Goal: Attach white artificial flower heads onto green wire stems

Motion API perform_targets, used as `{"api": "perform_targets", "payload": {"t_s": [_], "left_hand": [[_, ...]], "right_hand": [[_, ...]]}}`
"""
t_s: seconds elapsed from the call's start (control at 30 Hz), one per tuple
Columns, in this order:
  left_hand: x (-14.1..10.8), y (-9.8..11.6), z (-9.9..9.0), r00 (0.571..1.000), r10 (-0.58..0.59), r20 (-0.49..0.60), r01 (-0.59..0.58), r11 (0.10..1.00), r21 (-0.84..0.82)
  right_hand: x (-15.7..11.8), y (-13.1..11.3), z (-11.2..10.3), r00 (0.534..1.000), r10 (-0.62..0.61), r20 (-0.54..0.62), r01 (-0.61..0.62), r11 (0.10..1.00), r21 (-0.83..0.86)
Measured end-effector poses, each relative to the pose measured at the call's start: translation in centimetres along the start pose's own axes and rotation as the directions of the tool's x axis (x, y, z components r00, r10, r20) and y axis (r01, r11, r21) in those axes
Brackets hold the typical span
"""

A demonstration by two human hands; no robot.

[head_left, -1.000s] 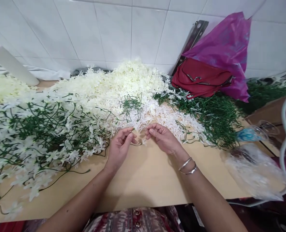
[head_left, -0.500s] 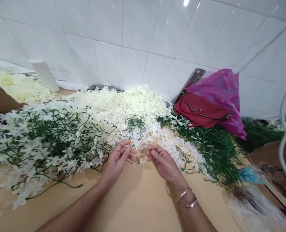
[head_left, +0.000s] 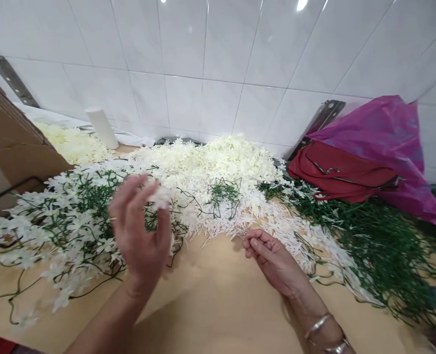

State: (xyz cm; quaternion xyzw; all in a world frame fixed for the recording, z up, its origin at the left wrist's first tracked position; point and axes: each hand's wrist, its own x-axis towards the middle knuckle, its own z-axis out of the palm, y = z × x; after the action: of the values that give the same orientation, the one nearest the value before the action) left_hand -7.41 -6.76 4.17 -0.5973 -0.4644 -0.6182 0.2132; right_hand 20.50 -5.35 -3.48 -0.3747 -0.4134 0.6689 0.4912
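Observation:
My left hand [head_left: 140,226] is raised over the left heap and smeared by motion, its thumb and fingers around a white flower [head_left: 160,196]. Low over the bare table front, my right hand [head_left: 273,258] has its fingertips pinched together; anything between them is too small to make out. Beyond both hands lies a pile of cream-white blossoms [head_left: 221,157], with thin white stamens [head_left: 240,216] along its near edge. A small tangle of green stems [head_left: 223,194] rests on it. White flowers on green stems [head_left: 73,221] are heaped at the left.
Green stems [head_left: 380,236] lie at the right, below a red bag [head_left: 343,172] and a purple plastic bag [head_left: 380,128]. A cardboard box [head_left: 14,142] stands at the left, and a white cylinder [head_left: 102,129] by the tiled wall [head_left: 188,98].
My left hand has moved left and up, now with a white flower at its fingers. My right hand stays pinched. The view has shifted, showing more of the cardboard box.

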Motion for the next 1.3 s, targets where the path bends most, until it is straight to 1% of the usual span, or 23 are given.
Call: {"api": "perform_targets", "payload": {"t_s": [0.03,0.07,0.1,0.17,0.23,0.27,0.33,0.37,0.43,0.5,0.57,0.63,0.73,0.8,0.87,0.9,0.93,0.97,1.03,1.07,1.1,1.2,1.3], "left_hand": [[0.9,-0.5,-0.5,0.999,0.031,-0.016,-0.028,0.988,0.149],[1.4,-0.7,-1.0,0.995,0.09,-0.044,-0.078,0.972,0.223],[1.6,-0.8,-1.2,0.991,0.134,-0.028,-0.123,0.963,0.24],[0.7,-0.5,-1.1,0.979,0.204,0.013,-0.203,0.968,0.144],[-1.1,0.2,-0.3,0.959,0.217,0.184,-0.22,0.975,-0.006],[-2.2,0.5,0.3,0.923,0.225,0.313,-0.215,0.974,-0.068],[-4.5,0.6,1.6,0.798,0.26,0.545,-0.228,0.965,-0.126],[-5.5,0.4,2.2,0.734,0.275,0.621,-0.25,0.96,-0.129],[-7.2,-0.3,3.1,0.628,0.277,0.727,-0.3,0.948,-0.103],[-8.3,-1.3,3.6,0.567,0.26,0.782,-0.327,0.942,-0.076],[-8.8,-1.9,3.6,0.552,0.247,0.796,-0.324,0.943,-0.068],[-8.8,-2.2,3.4,0.567,0.237,0.789,-0.298,0.952,-0.071],[-8.3,-2.1,2.9,0.59,0.263,0.764,-0.268,0.956,-0.122],[-7.7,-2.0,2.6,0.601,0.304,0.739,-0.258,0.949,-0.181],[-7.2,-2.2,2.3,0.6,0.339,0.725,-0.248,0.94,-0.234],[-6.8,-2.4,2.0,0.585,0.361,0.727,-0.251,0.932,-0.26],[-6.5,-2.9,1.8,0.553,0.398,0.732,-0.268,0.917,-0.297],[-6.2,-3.5,1.5,0.5,0.449,0.741,-0.294,0.892,-0.342],[-5.5,-5.1,0.8,0.37,0.563,0.739,-0.358,0.821,-0.445],[-5.2,-6.1,0.4,0.312,0.601,0.735,-0.384,0.788,-0.481],[-4.9,-7.2,0.1,0.293,0.619,0.729,-0.406,0.77,-0.491],[-4.2,-10.0,-0.3,0.335,0.549,0.766,-0.464,0.804,-0.373],[-3.6,-11.0,-0.1,0.384,0.398,0.833,-0.489,0.853,-0.181]], "right_hand": [[0.0,0.0,0.1,1.0,-0.006,-0.006,0.006,1.0,0.004],[-0.1,0.0,0.3,1.0,-0.013,-0.007,0.013,1.0,0.005],[-0.1,0.0,0.4,1.0,-0.024,-0.006,0.024,1.0,0.005],[0.0,0.1,0.6,0.999,-0.054,0.001,0.054,0.998,0.016],[0.0,0.2,0.7,0.997,-0.07,0.022,0.069,0.998,0.009],[0.1,0.3,0.6,0.997,-0.078,0.026,0.078,0.997,0.011],[0.1,0.3,0.5,0.995,-0.093,0.035,0.093,0.996,0.017],[0.0,0.2,0.4,0.994,-0.103,0.036,0.102,0.995,0.016],[-0.2,-0.4,-0.1,0.99,-0.139,0.024,0.14,0.99,-0.014],[-0.5,-1.3,-0.8,0.978,-0.209,-0.021,0.206,0.974,-0.093],[-0.8,-2.1,-1.6,0.952,-0.293,-0.092,0.269,0.939,-0.212],[-0.9,-2.5,-2.0,0.921,-0.354,-0.161,0.289,0.9,-0.327],[-1.0,-2.0,-1.7,0.875,-0.42,-0.242,0.252,0.82,-0.513],[-0.9,-1.3,-1.2,0.86,-0.46,-0.22,0.232,0.737,-0.635],[-0.7,-1.0,-0.8,0.871,-0.474,-0.13,0.228,0.624,-0.747],[-0.6,-1.0,-0.6,0.88,-0.469,-0.075,0.227,0.554,-0.801],[-0.4,-1.2,-0.5,0.888,-0.459,-0.025,0.222,0.476,-0.851],[-0.2,-1.5,-0.5,0.894,-0.447,0.016,0.215,0.397,-0.893],[0.3,-2.0,-0.3,0.898,-0.435,0.071,0.204,0.267,-0.942],[0.6,-2.1,-0.1,0.894,-0.439,0.089,0.206,0.229,-0.951],[1.0,-2.2,0.2,0.889,-0.447,0.103,0.215,0.207,-0.954],[2.3,-1.7,1.5,0.868,-0.475,0.143,0.255,0.181,-0.95],[4.1,-0.7,3.1,0.86,-0.484,0.164,0.26,0.138,-0.956]]}}
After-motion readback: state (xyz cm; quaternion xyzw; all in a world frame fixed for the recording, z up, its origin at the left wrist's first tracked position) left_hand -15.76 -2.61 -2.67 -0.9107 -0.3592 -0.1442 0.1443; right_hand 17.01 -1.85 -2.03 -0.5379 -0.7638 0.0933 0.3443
